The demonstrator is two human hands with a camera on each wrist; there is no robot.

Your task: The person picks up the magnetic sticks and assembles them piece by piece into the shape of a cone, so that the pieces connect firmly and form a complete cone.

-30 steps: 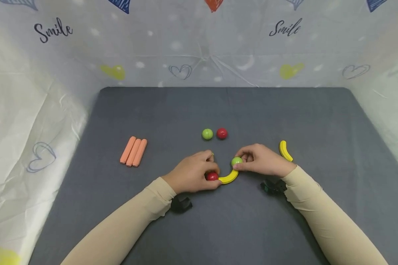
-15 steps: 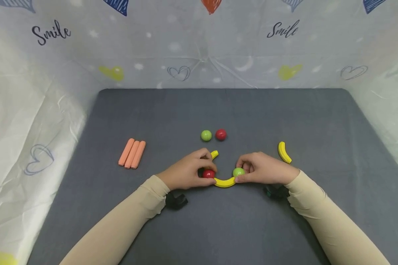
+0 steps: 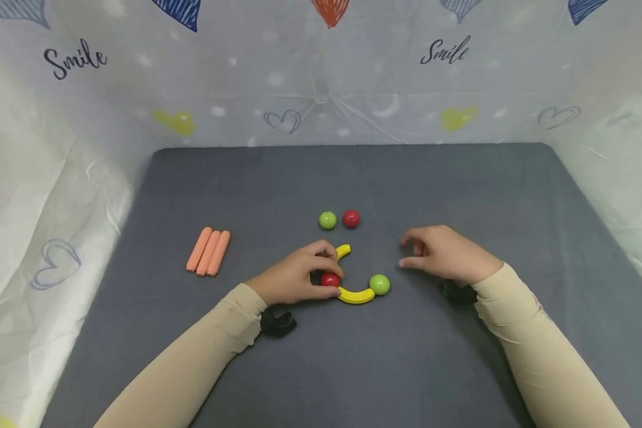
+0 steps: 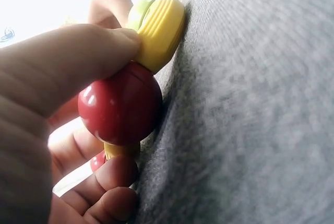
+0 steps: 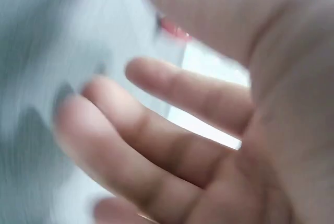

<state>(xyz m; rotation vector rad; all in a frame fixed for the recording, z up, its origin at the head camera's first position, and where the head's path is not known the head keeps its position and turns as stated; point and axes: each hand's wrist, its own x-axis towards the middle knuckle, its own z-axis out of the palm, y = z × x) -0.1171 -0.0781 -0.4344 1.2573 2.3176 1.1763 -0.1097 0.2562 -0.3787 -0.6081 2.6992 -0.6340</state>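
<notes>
In the head view my left hand (image 3: 302,273) curls round a small red ball (image 3: 330,280). Its thumb also touches the tip of a curved yellow toy banana (image 3: 355,296), as the left wrist view shows. A second yellow banana (image 3: 343,251) juts out beyond the fingers, its lower part hidden. Against the right end of the front banana sits a green ball (image 3: 380,285), untouched by any hand. Farther right, my right hand (image 3: 446,254) is off the pieces, fingers loosely bent, nothing between them; the right wrist view (image 5: 156,135) is blurred.
Behind the hands a loose green ball (image 3: 328,220) and a red ball (image 3: 351,219) stand side by side. Several orange sticks (image 3: 208,251) lie together at the left. A printed cloth (image 3: 321,77) hangs along the dark table's (image 3: 406,368) back edge.
My right hand has let go of the green ball and moved away to the right, over where another banana lay. Before that, ball and banana end shifted nearer me. The left hand keeps its hold.
</notes>
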